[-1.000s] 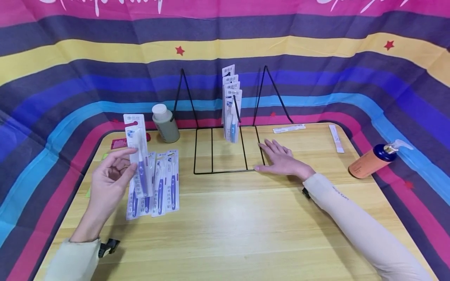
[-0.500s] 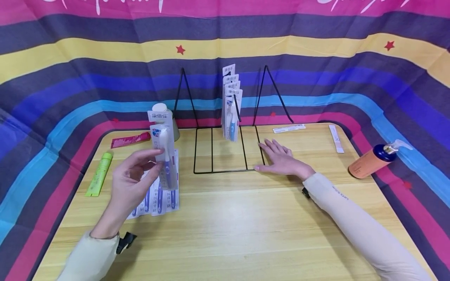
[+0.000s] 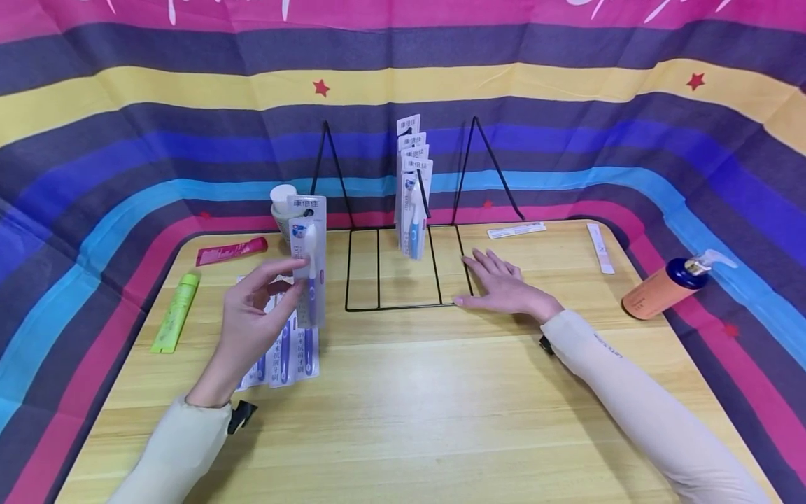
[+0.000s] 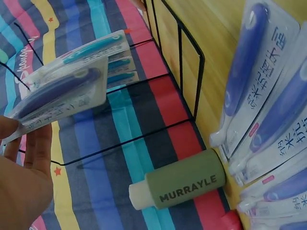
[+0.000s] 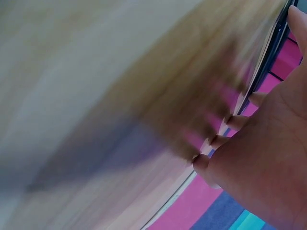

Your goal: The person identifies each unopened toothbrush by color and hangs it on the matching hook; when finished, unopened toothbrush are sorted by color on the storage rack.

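Observation:
My left hand [image 3: 255,308] pinches a packaged purple toothbrush [image 3: 313,294] between thumb and fingers, holding it upright over the table. Below and behind that hand lie several similar purple toothbrush packs [image 3: 285,357], partly covered by it. In the left wrist view the held pack [image 4: 72,93] overlaps blue toothbrush packs [image 4: 96,48]. These blue packs [image 3: 413,217] hang one behind another on the black wire rack [image 3: 409,307] at the back middle. My right hand [image 3: 504,285] lies palm down at the rack's right side, fingers extended to its base wire.
A grey-green bottle [image 4: 187,179] with a white cap stands left of the rack. Farther left lie a red tube [image 3: 229,251] and a green tube [image 3: 175,315]. On the right are a tilted orange pump bottle [image 3: 658,290] and two slim white packets [image 3: 601,248]. Striped cloth [image 3: 567,133] surrounds the table.
My left hand has carried the toothbrush pack rightward, from over the left packs to near the rack's left edge, uncovering the green tube. My right hand has stayed in place.

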{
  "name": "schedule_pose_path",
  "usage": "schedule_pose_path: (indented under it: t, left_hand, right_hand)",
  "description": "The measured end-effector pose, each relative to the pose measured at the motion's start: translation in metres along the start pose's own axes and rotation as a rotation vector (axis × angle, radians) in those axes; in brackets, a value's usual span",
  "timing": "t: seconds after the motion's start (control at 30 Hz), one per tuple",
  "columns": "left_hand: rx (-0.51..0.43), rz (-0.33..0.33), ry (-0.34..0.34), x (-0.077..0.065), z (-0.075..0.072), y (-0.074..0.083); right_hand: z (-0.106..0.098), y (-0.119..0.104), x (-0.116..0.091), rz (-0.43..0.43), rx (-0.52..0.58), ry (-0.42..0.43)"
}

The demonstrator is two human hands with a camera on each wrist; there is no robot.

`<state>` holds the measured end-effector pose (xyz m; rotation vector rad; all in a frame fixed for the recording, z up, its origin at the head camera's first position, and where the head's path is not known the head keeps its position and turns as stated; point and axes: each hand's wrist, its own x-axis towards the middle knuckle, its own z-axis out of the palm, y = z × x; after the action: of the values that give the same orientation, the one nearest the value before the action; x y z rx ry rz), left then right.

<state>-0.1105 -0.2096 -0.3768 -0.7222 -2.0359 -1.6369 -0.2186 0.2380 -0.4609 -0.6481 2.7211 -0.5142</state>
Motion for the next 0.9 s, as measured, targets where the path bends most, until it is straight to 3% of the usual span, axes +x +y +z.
schedule_pose_path:
  t: [0.17, 0.37, 0.57, 0.7, 0.9]
  left_hand:
    - [0.002, -0.029, -0.036, 0.007, 0.004, -0.006]
    - [0.038, -0.149, -0.094, 0.023, 0.005, -0.017]
    - [-0.047, -0.28, -0.161, 0.049, 0.006, -0.027]
    - [-0.09, -0.378, -0.167, 0.068, 0.008, -0.034]
    - [-0.106, -0.424, -0.145, 0.096, 0.01, -0.053]
  right_hand:
    - [0.0, -0.001, 0.0, 0.0, 0.01, -0.003]
    - [0.0, 0.001, 0.001, 0.0, 0.004, -0.008]
    - [0.0, 0.001, 0.001, 0.006, 0.003, -0.019]
    - [0.0, 0.0, 0.001, 0.002, 0.004, -0.014]
    - [-0.001, -0.001, -0.001, -0.003, 0.007, -0.006]
